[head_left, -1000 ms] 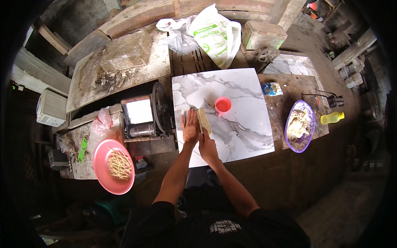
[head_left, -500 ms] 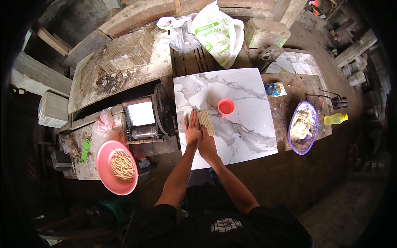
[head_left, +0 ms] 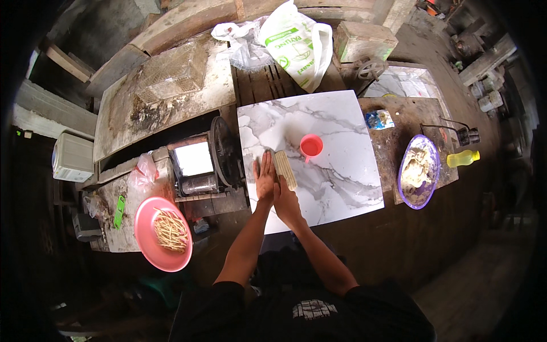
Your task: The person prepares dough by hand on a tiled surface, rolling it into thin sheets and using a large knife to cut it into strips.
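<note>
On the white marble-patterned board (head_left: 336, 196) lies a pale, dough-like slab (head_left: 284, 167) scored with lengthwise lines. My left hand (head_left: 264, 179) rests just left of it, flat with fingers stretched forward. Close against that hand, my right hand (head_left: 286, 200) is curled at the slab's near end, its index finger pointing forward. Whatever the right hand grips is hidden beneath it and cannot be made out. A pink cup (head_left: 311, 147) with a handle stands to the right of the slab.
At left, a pink basin (head_left: 149, 242) contains thin pale sticks, near a roller machine (head_left: 196, 162) with a large wheel. A purple basin (head_left: 435, 171) of pale dough, a yellow bottle (head_left: 464, 158) and a blue-white packet (head_left: 379, 119) are on the right. Behind stands a white bag (head_left: 296, 48).
A thin dark tip that showed ahead of my fingers by the slab is no longer visible. Both hands keep nearly the same place; the whole view has shifted slightly.
</note>
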The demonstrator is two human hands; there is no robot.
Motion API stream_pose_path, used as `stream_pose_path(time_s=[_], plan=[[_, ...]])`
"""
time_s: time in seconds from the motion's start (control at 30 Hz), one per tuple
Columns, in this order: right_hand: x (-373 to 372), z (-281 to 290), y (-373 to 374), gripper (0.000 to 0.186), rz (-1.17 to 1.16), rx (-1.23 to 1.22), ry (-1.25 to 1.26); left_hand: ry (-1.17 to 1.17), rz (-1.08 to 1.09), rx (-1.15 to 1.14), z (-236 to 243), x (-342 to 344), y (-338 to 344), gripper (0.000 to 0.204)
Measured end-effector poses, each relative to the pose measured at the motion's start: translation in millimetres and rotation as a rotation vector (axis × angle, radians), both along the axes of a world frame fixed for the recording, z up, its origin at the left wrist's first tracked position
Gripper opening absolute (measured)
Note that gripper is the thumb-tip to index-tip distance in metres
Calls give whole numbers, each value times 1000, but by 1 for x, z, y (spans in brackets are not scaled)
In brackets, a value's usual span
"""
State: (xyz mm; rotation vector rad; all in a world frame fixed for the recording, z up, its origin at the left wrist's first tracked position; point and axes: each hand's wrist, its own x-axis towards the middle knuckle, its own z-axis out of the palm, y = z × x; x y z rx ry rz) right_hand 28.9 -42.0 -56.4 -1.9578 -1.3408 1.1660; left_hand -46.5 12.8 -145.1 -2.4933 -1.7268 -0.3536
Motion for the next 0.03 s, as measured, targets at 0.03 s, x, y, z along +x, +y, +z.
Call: stream_pose_path(time_s=[0.03], plan=[[2,-1,-5,45,10,-47,-29,-4,-7,-2,-1,3,-1,61]])
